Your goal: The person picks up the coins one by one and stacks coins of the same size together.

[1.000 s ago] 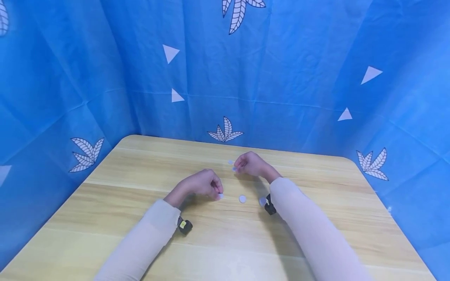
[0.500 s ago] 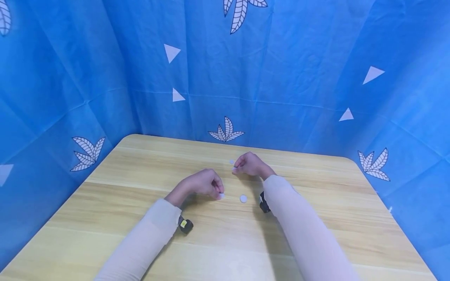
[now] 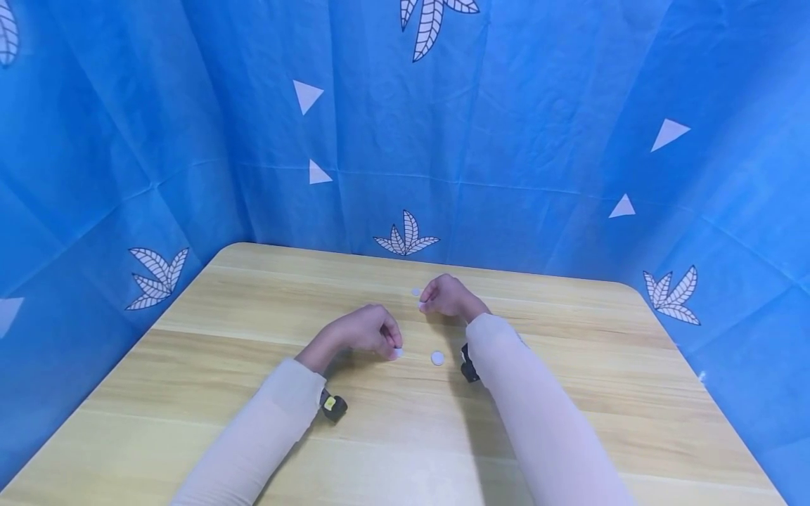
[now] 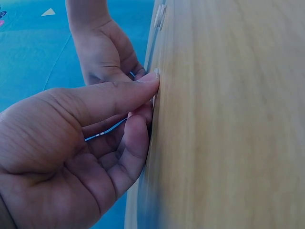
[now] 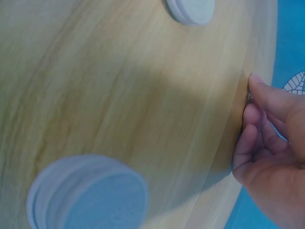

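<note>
My left hand (image 3: 367, 330) pinches a small white round disc (image 3: 398, 353) at the tabletop between thumb and fingers. In the left wrist view only a sliver of its edge (image 4: 157, 72) shows by the thumb tip. Farther back, my right hand (image 3: 451, 295) holds another white disc (image 3: 422, 306) by its fingertips, close at the wood. Just beyond these fingers lies a third disc (image 3: 415, 292). To the right of my left hand is a further white disc (image 3: 437, 358). The right wrist view shows a short stack of discs (image 5: 102, 200), its top bluish, hidden by my forearm in the head view.
The light wooden table (image 3: 266, 295) has rounded back corners. A blue curtain (image 3: 506, 140) with white leaves and triangles hangs around its back and sides. Each wrist wears a small black camera, such as the left one (image 3: 335, 407).
My right forearm and wrist have swung left, now covering the disc stack that showed beside the wrist. Both hands' fingertips stay almost where they were.
</note>
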Tool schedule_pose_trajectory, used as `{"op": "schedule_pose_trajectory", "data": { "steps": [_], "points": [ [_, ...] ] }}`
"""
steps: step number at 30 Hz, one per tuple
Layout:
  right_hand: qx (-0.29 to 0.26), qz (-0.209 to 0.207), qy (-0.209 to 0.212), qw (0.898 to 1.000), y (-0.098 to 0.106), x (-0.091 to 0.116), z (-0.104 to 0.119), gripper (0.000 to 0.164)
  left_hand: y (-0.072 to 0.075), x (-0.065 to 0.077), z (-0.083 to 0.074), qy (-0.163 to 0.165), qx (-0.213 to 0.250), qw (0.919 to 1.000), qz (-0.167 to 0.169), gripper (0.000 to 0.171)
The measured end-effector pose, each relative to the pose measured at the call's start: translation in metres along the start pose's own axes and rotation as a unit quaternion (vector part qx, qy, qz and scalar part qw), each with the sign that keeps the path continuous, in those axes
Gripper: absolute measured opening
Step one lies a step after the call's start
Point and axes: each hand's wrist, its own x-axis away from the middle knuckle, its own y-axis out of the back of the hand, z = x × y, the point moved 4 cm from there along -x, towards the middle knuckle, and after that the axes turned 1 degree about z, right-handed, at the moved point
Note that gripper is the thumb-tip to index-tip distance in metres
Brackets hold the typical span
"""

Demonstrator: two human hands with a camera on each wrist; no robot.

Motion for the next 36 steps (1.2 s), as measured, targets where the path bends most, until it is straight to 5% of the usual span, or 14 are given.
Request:
{"op": "schedule_pose_trajectory", "data": {
  "steps": [19,36],
  "points": [
    [-0.007,0.037,0.028,0.999,0.003,0.001,0.000,0.011,0.000,0.000,-0.001,-0.001,0.007,1.0000,0.003,0.014],
    [-0.077,0.072,0.052,0.993,0.006,0.007,0.009,0.012,0.000,0.000,0.000,0.001,0.004,1.0000,0.004,0.014]
  ]
}}
